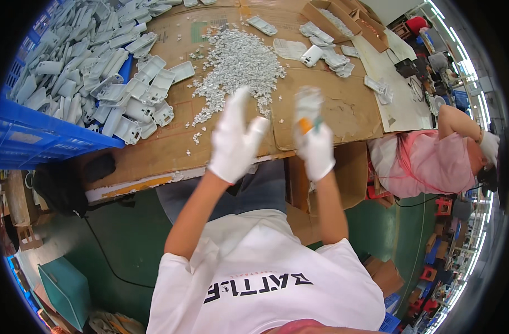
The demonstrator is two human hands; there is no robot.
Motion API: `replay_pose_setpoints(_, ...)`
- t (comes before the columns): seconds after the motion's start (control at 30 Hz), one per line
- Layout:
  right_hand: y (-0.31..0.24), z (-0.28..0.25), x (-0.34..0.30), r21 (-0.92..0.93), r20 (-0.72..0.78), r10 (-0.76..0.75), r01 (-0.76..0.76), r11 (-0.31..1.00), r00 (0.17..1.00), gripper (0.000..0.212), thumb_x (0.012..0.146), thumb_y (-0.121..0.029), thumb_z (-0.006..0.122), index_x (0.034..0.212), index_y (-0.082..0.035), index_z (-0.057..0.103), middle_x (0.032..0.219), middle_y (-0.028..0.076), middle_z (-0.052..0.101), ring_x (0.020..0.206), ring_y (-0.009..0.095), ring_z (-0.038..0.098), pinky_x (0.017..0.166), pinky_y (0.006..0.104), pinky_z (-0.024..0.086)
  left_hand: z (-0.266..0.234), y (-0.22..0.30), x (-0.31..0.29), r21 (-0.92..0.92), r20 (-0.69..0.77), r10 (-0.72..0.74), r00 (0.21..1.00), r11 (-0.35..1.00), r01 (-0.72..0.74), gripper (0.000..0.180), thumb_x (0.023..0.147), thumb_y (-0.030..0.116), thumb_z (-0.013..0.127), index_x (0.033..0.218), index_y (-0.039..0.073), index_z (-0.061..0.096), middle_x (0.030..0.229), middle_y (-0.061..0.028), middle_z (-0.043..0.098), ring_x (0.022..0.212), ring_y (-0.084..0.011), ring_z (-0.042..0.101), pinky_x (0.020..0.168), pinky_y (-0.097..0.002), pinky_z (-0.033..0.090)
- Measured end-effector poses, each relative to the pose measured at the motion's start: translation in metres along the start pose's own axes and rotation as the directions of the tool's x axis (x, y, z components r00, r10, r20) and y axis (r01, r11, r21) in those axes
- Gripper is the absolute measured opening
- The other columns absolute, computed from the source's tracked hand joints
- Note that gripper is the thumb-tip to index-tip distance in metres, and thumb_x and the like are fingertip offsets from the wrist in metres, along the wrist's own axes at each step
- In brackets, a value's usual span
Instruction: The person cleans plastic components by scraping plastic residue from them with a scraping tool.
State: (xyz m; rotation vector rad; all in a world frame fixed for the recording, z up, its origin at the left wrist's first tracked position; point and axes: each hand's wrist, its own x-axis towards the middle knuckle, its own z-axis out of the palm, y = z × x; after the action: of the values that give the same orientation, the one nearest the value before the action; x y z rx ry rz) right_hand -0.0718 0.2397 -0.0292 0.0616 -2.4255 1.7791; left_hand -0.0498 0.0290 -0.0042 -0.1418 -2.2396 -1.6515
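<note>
My left hand [232, 142], in a white glove, is held over the near edge of the pile with its fingers stretched and the thumb apart; nothing is in it. Gripped in my gloved right hand [315, 150] is a pale grey, blurred object [309, 102] with orange and green near the fingers; motion hides its kind. Ahead of the left hand, a heap of small pale grey plastic pieces [240, 58] spreads over the cardboard-covered table [343, 106].
At the left, a blue crate [48, 133] overflows with pale plastic housings [93, 61]; more housings [329, 53] lie at the far right. Open cardboard boxes [335, 22] stand behind them. Under the table edge sits another carton [349, 172]. A person in pink [432, 161] is at right.
</note>
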Motion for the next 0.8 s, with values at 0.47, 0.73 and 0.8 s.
replay_pose_setpoints(0.47,0.005,-0.055,0.083,-0.77,-0.063,-0.17,0.06,0.636,0.983,0.019,0.086,-0.023,0.067,0.096,-0.007,0.065,0.093,0.018,0.07,0.088,0.038,0.068,0.077,0.047,0.054,-0.142,-0.077,0.067,0.989,0.139,-0.092,0.986,0.057,-0.135,0.02,0.08,0.009,0.066,0.1,0.013,0.065,0.115,-0.0096,0.06,0.099,-0.0275,0.062,0.081,-0.0394,0.052)
replay_pose_setpoints(0.73,-0.001,0.02,0.027,-0.686,0.119,0.029,0.061,0.725,0.993,0.013,0.082,-0.017,0.071,0.09,-0.007,0.067,0.083,0.016,0.071,0.081,0.036,0.069,0.075,0.0435,0.054,-0.114,-0.034,0.032,0.799,0.116,0.245,0.963,0.553,-0.237,0.01,0.084,0.006,0.062,0.093,0.008,0.058,0.131,-0.011,0.057,0.1,-0.0292,0.065,0.076,-0.0407,0.056)
replay_pose_setpoints(0.8,-0.005,0.02,0.034,-0.723,0.181,0.071,0.084,0.686,0.981,0.011,0.082,-0.017,0.07,0.087,-0.008,0.067,0.084,0.017,0.07,0.083,0.037,0.068,0.076,0.045,0.054,-0.097,-0.03,0.008,0.731,0.14,0.185,0.973,0.643,-0.228,0.013,0.084,0.005,0.064,0.093,0.008,0.056,0.129,-0.0088,0.06,0.099,-0.0283,0.067,0.074,-0.0397,0.057)
